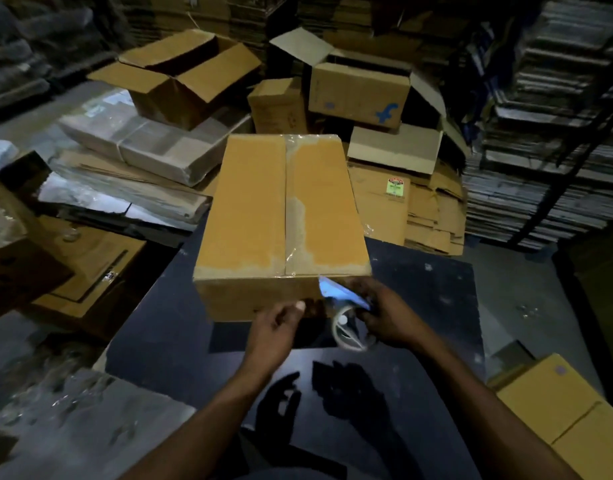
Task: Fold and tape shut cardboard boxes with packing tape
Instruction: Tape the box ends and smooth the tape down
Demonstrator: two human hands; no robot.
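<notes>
Taping the near edge of a closed box at frame centre.

The cardboard box [284, 216], flaps folded and seam taped, sits on a dark table [419, 289]; it looks stiff and probably light, best steadied by its corners. The right hand [384, 315] grasps the tape roll [350, 336]; the left hand [277, 325], fingers loosely curled, seems to pinch the tape end, blurred. Open boxes [180, 77] and flattened cardboard [426, 209] crowd the dim storeroom behind.

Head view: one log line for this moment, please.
box: closed, seam taped | right hand: holds tape roll at near edge | left hand: by box front, holding nothing | stage: finishing seam
</notes>
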